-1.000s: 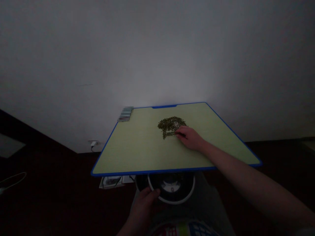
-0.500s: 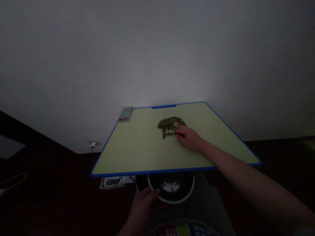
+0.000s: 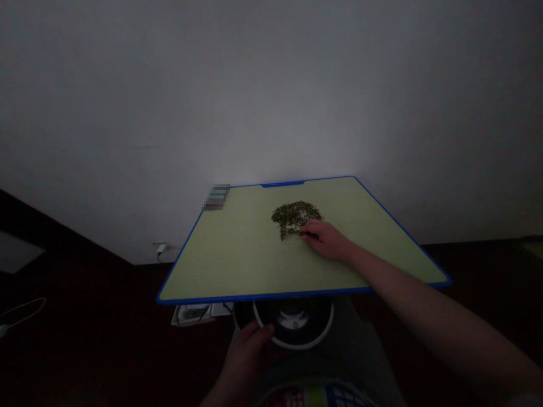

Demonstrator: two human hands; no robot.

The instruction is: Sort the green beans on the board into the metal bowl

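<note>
A loose pile of small greenish-brown grains point(image 3: 292, 213) lies on the pale yellow-green, blue-edged board of a table point(image 3: 229, 260). My right hand point(image 3: 323, 239) rests at the pile's near right side. Its thumb and fingers are pinched together at the grains; what is between them is too small to make out. Below the table's front edge, my left hand point(image 3: 252, 345) grips the left rim of a round bowl point(image 3: 303, 343) with a white rim and dark inside. Part of the bowl is hidden under the board.
A blurred-out, pixelated item point(image 3: 216, 198) sits at the table's far left corner. A plain wall point(image 3: 271, 102) stands right behind the table. At the lower left, a plug point(image 3: 162, 248) is on the wall, and a white box point(image 3: 195, 314) is beneath the table.
My right hand has barely moved, and a few grains beside its fingertips lie slightly differently. The bowl and my left hand have shifted a tiny bit to the left.
</note>
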